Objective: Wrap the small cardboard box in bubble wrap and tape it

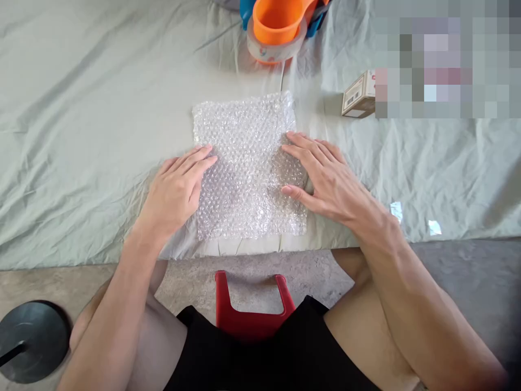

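A square sheet of clear bubble wrap (246, 163) lies flat on the pale green cloth-covered surface (81, 108), near its front edge. My left hand (177, 190) rests palm down on the sheet's left edge, fingers stretched toward the middle. On the sheet's right side my right hand (325, 176) lies flat too, fingers spread and the thumb pressing the wrap. Neither hand grips anything.
A tape roll on an orange and blue dispenser (279, 30) stands behind the sheet. A small cardboard box (359, 95) sits at the back right. Two shiny scraps (415, 217) lie by the front edge. A red stool (250, 309) is under me; a black round base (32, 339) stands on the floor at left.
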`<action>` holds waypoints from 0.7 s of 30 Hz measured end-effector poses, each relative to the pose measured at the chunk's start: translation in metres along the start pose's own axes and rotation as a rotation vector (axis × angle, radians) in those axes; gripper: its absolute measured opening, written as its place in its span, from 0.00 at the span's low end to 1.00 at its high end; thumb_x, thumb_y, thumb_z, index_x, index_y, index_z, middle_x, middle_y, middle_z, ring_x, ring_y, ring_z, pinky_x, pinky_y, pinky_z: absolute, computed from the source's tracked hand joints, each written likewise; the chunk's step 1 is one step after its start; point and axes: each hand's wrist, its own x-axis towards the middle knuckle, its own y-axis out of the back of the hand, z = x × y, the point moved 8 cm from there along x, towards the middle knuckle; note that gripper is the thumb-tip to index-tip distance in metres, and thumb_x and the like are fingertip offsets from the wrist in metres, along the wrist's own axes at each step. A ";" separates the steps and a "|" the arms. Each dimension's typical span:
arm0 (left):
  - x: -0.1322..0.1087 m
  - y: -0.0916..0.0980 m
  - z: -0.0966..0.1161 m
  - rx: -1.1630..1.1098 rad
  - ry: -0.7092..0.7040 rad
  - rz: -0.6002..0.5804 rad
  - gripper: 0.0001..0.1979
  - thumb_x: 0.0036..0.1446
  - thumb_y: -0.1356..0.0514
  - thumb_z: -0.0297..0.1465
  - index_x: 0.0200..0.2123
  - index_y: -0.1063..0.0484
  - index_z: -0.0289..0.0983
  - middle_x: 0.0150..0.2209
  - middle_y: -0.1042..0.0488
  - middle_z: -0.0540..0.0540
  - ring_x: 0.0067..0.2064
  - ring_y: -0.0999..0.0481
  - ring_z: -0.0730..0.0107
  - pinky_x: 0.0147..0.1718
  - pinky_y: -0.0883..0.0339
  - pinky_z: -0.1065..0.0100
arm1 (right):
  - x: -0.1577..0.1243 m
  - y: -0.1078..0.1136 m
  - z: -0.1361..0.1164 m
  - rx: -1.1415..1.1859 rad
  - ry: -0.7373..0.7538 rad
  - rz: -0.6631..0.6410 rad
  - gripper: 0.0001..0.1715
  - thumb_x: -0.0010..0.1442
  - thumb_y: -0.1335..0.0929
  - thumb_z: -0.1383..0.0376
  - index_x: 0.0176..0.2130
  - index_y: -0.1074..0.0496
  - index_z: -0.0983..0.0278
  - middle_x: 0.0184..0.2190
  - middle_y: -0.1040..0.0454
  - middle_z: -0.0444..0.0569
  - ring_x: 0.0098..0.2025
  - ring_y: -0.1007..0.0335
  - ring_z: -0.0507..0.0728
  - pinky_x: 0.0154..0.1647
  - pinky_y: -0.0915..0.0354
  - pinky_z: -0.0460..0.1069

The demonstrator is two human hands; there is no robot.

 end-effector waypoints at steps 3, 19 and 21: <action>0.000 0.005 -0.006 -0.011 0.036 -0.003 0.24 0.84 0.53 0.37 0.73 0.26 0.49 0.81 0.32 0.48 0.83 0.35 0.53 0.79 0.34 0.42 | -0.001 0.003 0.004 0.011 -0.001 -0.013 0.47 0.80 0.36 0.38 0.86 0.48 0.51 0.86 0.43 0.55 0.87 0.47 0.76 0.85 0.49 0.81; -0.003 0.018 -0.011 -0.137 0.108 0.166 0.22 0.85 0.49 0.45 0.72 0.30 0.46 0.80 0.30 0.46 0.82 0.32 0.56 0.80 0.33 0.46 | -0.004 0.028 0.011 0.276 -0.009 0.270 0.43 0.81 0.37 0.37 0.84 0.43 0.45 0.88 0.48 0.49 0.89 0.50 0.71 0.86 0.45 0.75; -0.007 0.033 -0.031 -0.231 0.180 0.332 0.25 0.86 0.52 0.49 0.75 0.36 0.46 0.80 0.31 0.49 0.81 0.32 0.59 0.78 0.29 0.49 | -0.010 0.047 0.030 0.492 -0.022 0.488 0.41 0.78 0.36 0.34 0.80 0.34 0.40 0.86 0.41 0.44 0.86 0.43 0.72 0.83 0.38 0.74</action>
